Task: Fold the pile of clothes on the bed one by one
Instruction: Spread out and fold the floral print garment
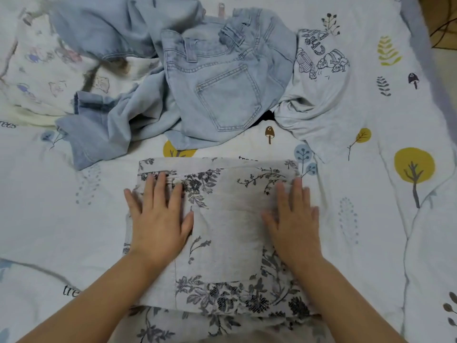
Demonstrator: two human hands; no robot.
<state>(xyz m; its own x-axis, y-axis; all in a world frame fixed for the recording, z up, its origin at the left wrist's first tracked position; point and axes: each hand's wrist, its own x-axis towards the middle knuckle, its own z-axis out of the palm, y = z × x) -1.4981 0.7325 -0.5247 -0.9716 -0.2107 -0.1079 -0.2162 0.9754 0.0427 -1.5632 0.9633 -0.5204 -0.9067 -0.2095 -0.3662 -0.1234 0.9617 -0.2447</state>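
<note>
Your two hands lie flat on one folded floral garment [222,233], which sits on the bed [371,219] at the near centre of the scene.

1. Your left hand [158,219] presses palm-down on the left part of the floral garment. Its fingers [160,186] are straight and spread wide, holding nothing; the fingertips reach close to the garment's far edge.
2. Your right hand [294,224] presses palm-down on the right part of the same garment. Its fingers are likewise straight and slightly spread, holding nothing.
3. The two hands are well apart, with a plain pale panel of the garment between them.

The floral garment is pale with grey-black flower and leaf print. Its far edge is folded into a straight band. More of the same print shows at the near edge of the view, under the folded part.

Count of unfolded items on the far side of the bed:
- One pair of light blue jeans [222,90], crumpled, one back pocket facing up, the legs trailing to the left.
- One white T-shirt [319,78] with a dark line-drawn cartoon print, just right of the jeans and touching them.
- One small dark item [268,117], visible only as a sliver between the jeans and the T-shirt; you cannot tell what it is.

The bed carries a white sheet printed with yellow trees, leaves and mushrooms.
</note>
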